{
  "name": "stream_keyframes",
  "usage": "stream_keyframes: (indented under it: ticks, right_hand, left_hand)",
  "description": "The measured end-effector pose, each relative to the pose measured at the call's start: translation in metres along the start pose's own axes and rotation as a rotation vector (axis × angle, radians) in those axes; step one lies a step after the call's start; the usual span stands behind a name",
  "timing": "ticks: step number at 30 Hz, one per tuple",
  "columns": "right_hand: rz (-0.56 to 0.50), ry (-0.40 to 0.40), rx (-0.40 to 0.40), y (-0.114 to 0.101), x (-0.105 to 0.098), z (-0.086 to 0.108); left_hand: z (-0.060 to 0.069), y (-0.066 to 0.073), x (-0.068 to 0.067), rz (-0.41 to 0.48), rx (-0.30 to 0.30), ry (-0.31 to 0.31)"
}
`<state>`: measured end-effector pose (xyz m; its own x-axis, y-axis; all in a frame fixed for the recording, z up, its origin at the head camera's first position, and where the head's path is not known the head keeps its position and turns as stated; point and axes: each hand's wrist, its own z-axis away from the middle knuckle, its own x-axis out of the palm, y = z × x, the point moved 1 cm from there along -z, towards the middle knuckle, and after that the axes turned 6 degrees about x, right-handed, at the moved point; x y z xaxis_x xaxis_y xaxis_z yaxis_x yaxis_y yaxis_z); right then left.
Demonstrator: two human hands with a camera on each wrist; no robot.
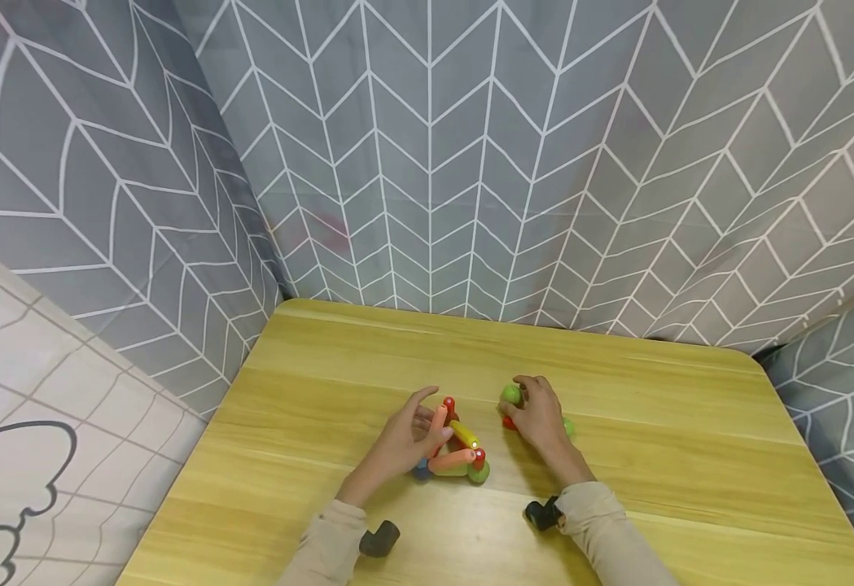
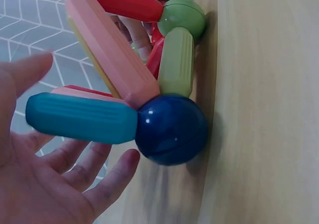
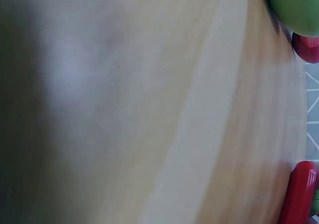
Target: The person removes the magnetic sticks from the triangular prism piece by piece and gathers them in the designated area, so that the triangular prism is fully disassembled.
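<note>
Magnetic sticks and balls form a joined frame on the table. My left hand point(image 1: 406, 439) is beside its left part, fingers loosely spread around a teal stick point(image 2: 82, 118) that is joined to a dark blue ball point(image 2: 172, 129). A peach stick point(image 2: 112, 47) and a pale green stick point(image 2: 176, 62) also meet that ball. A yellow stick point(image 1: 464, 435) slants across the frame, and a green ball point(image 1: 479, 472) sits at its near right corner. To the right, my right hand point(image 1: 541, 417) curls its thumb and fingers around another green ball point(image 1: 511, 395), above a red stick point(image 1: 510, 423).
One more green ball point(image 1: 569, 427) shows just right of my right hand. The wooden table point(image 1: 309, 358) ends at a grey patterned curtain point(image 1: 456, 163) behind. Black wrist-worn devices point(image 1: 379, 540) hang by both sleeves, low over the tabletop.
</note>
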<state>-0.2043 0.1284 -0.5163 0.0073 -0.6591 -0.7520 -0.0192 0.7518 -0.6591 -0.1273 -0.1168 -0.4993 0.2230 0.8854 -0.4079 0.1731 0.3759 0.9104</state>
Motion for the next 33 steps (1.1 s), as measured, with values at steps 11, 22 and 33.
stream_keyframes:
  ticks: [11,22,33]
  right_hand:
    - [-0.026,0.032,0.000,-0.004,-0.003,0.002]
    - [-0.076,0.044,-0.086,-0.031,-0.009,0.014]
    - [-0.075,-0.133,-0.196,-0.062,-0.011,0.035]
  left_hand:
    - [0.021,-0.014,-0.004,0.146,-0.085,-0.115]
    - [0.026,-0.021,0.001,0.070,-0.057,-0.081]
    - [0.023,-0.022,0.004,0.055,-0.050,-0.074]
